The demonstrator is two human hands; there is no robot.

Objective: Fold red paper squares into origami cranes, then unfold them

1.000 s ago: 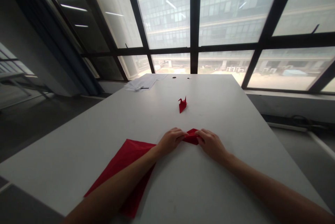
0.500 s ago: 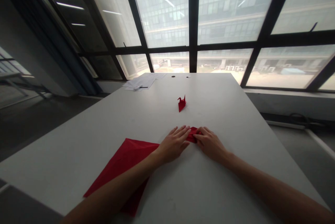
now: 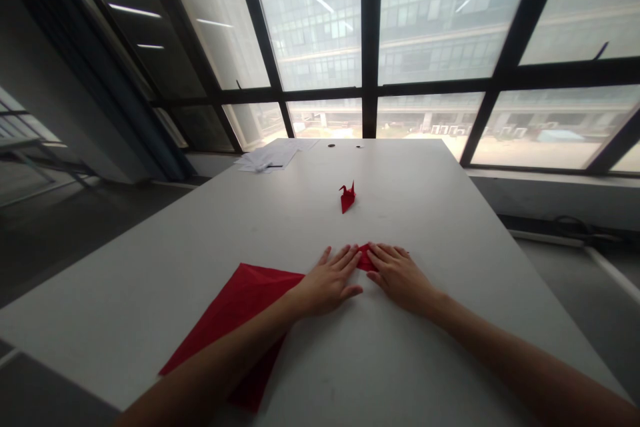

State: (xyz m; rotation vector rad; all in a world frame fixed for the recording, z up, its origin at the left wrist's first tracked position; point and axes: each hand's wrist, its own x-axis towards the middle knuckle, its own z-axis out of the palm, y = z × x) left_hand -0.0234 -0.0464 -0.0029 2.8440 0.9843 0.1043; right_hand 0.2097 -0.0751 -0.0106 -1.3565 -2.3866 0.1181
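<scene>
A small piece of folded red paper (image 3: 367, 258) lies flat on the white table, mostly covered by my fingers. My left hand (image 3: 327, 284) rests on its left side, fingers spread and thumb apart. Over its right side lies my right hand (image 3: 400, 275), fingers stretched out flat on the paper. Beyond them stands a red origami crane (image 3: 348, 198). To the left, a larger sheet of red paper (image 3: 235, 307) lies partly under my left forearm.
White papers (image 3: 270, 155) with a dark pen (image 3: 275, 166) on them lie at the table's far left. Two small round holes sit near the far edge of the table (image 3: 425, 214). Tall windows (image 3: 320, 27) rise behind it.
My right fingers have gone from pinching the folded paper's edge to lying flat over it. My left hand has spread its fingers and shifted slightly left.
</scene>
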